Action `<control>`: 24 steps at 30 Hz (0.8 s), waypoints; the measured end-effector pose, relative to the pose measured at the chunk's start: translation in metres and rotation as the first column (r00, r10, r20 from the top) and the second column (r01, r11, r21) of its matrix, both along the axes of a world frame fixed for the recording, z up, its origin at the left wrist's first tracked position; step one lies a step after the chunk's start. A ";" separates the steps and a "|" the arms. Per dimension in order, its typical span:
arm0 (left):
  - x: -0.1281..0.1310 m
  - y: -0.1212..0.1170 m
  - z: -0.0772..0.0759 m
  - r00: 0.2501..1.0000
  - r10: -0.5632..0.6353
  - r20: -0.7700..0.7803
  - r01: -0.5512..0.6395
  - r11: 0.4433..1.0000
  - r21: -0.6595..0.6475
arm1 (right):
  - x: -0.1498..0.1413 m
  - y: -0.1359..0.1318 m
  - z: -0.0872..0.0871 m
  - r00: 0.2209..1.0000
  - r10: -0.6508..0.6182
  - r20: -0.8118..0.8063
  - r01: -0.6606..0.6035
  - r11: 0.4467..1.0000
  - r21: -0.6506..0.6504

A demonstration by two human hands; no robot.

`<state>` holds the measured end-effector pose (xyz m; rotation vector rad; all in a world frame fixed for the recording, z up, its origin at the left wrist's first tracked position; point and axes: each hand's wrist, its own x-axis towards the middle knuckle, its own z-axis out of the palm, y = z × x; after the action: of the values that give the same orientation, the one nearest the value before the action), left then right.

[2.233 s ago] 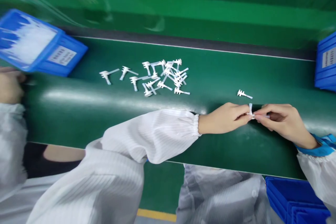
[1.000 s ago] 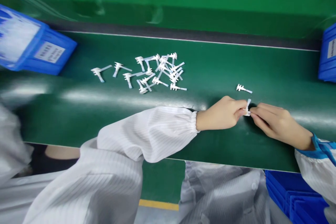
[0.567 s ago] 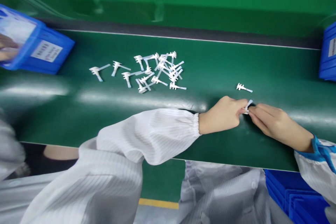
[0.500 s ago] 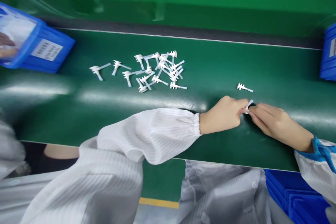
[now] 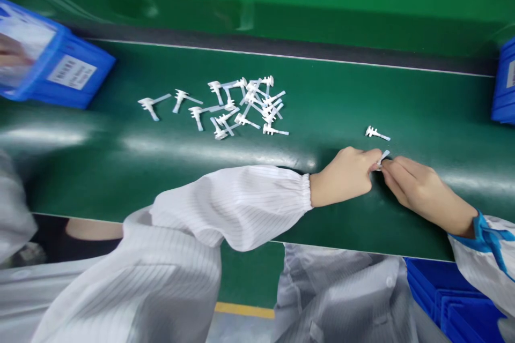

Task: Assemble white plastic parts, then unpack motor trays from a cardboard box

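— While both hands meet over the near edge of the green belt [image 5: 422, 112], what is going on there?

— The left hand [image 5: 346, 176] and the right hand [image 5: 418, 188] are both pinched on one small white plastic piece [image 5: 381, 158]. Fingertips of each close narrowly on it from opposite sides, so only its pale tip shows between them. It sits just above the belt, towards the right end of the near edge.

— So which step would you call it?

— My reading is that the piece is being worked between the two hands, pressed together or twisted; I cannot tell which, as the fingers hide most of it.

— And the other pieces?

— One lone white piece [image 5: 377, 133] lies on the belt just beyond the hands. A loose heap of white pieces [image 5: 245, 107] lies well apart to the left, near the middle of the belt, with a few stragglers trailing towards the left end.

— What would the next move call for?

— I judge a steady pinch and small fingertip motion, since the piece is slim and could slip. After that, a short reach, with the lone piece closest.

— Anyone else about?

— A blue bin [image 5: 60, 67] sits at the far left corner, and another person's hand [image 5: 10, 53] shows in it, blurred. More blue bins [image 5: 454, 305] stand below the near edge on the right.
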<state>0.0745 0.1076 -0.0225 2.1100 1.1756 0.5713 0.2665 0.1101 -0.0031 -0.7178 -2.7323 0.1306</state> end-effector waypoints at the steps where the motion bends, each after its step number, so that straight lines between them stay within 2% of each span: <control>1: 0.000 0.000 0.000 1.000 0.002 -0.002 -0.002 1.000 0.002 | 0.000 0.000 0.000 1.000 -0.001 -0.001 0.001 1.000 -0.001; 5: -0.001 -0.001 0.000 0.999 0.014 0.033 -0.014 1.000 0.007 | 0.000 0.002 0.000 0.999 -0.007 -0.042 0.006 1.000 -0.022; 9: -0.003 0.001 0.000 0.990 0.003 0.142 0.001 1.000 -0.027 | 0.000 0.003 0.002 0.994 -0.025 -0.110 0.014 0.995 -0.097; 17: -0.008 0.001 0.000 0.946 -0.010 0.324 0.074 0.980 -0.187 | 0.003 0.004 0.007 0.981 -0.068 -0.180 0.020 0.966 -0.257; 24: -0.009 0.002 0.004 0.923 0.015 0.385 0.104 0.953 -0.286 | 0.008 0.009 0.007 0.970 -0.115 -0.212 0.044 0.950 -0.311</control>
<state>0.0659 0.1096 -0.0183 1.6664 0.9208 0.6975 0.2747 0.1189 0.0042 -0.8364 -2.4837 0.5892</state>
